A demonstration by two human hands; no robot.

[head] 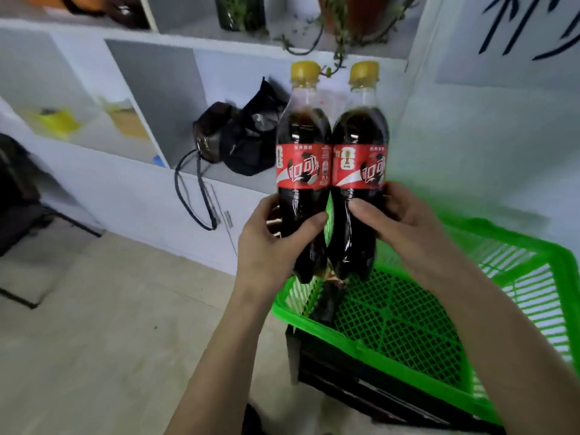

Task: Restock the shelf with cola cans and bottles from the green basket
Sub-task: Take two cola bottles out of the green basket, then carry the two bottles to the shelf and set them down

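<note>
Two cola bottles with yellow caps and red labels stand upright side by side in the air, touching. My left hand [273,243] grips the lower body of the left bottle [303,164]. My right hand [398,215] grips the lower body of the right bottle [359,164]. Both bottles hang above the near left corner of the green basket [392,359], in front of the white shelf [219,180]. Something dark lies low in the basket's left corner, mostly hidden.
A dark bag [238,139] with a hanging strap fills the shelf compartment behind the bottles. Yellow items [56,122] lie in compartments further left. Potted plants [345,23] sit on the upper shelf. The basket rests on a black crate [345,381]. A dark chair [18,196] stands at left.
</note>
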